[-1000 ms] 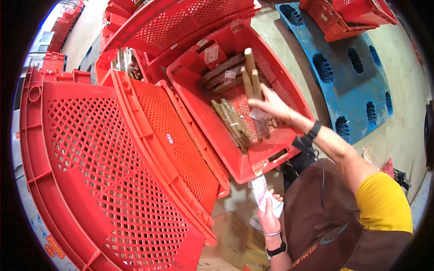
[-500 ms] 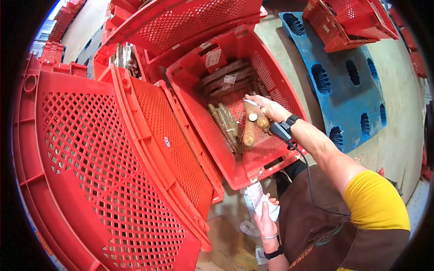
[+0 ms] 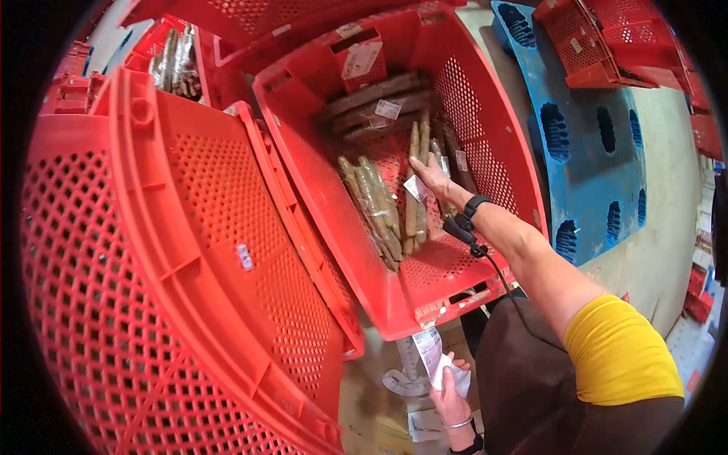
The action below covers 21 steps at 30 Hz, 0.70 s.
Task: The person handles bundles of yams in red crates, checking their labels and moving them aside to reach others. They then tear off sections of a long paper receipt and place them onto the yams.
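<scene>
Inside the red crate (image 3: 540,220), my right hand (image 3: 434,179) has its fingers on a bagged bundle of long brown roots (image 3: 412,216) that bears a white label (image 3: 416,188). To its left lies another bagged root bundle (image 3: 377,201). Dark wrapped packs (image 3: 379,106) with a label lie across the crate's far end. Below the near rim, my left hand (image 3: 451,394) is closed on a printed paper strip (image 3: 431,353). A small black device (image 3: 459,228) with a cable sits at my right wrist.
Large red perforated crate panels (image 3: 212,197) stand to the left. A blue pallet (image 3: 588,182) lies on the right, with more red crates (image 3: 580,42) at its far end. Another crate of bagged roots (image 3: 176,64) stands at the upper left.
The root bundle at my right hand was tilted with its cut ends towards me and now lies lengthwise in the crate. The view has shifted. My left hand still holds the paper.
</scene>
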Motion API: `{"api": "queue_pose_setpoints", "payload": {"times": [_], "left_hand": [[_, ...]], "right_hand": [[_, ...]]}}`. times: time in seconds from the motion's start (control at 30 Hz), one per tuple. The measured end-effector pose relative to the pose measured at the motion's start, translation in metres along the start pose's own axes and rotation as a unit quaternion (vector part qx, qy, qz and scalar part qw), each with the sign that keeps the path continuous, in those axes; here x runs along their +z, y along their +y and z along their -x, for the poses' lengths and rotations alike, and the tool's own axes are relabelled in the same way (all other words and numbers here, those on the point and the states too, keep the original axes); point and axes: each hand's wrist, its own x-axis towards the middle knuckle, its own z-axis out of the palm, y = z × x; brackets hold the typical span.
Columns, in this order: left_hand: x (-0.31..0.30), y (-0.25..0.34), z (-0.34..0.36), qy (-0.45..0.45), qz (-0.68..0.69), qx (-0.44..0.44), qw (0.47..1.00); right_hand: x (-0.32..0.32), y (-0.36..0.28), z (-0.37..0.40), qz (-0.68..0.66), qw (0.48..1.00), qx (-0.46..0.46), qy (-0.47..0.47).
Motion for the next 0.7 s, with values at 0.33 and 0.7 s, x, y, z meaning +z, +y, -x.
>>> {"api": "queue_pose_setpoints", "payload": {"times": [0.33, 0.7], "left_hand": [[0.021, 0.009, -0.02, 0.014, 0.021, -0.03, 0.999], [0.035, 0.023, -0.029, 0.014, 0.008, -0.016, 1.0]], "right_hand": [[-0.037, -0.039, 0.005, -0.013, 0.996, -0.072, -0.052], [-0.146, 0.063, -0.076, 0.154, 0.962, -0.093, -0.203]]}}
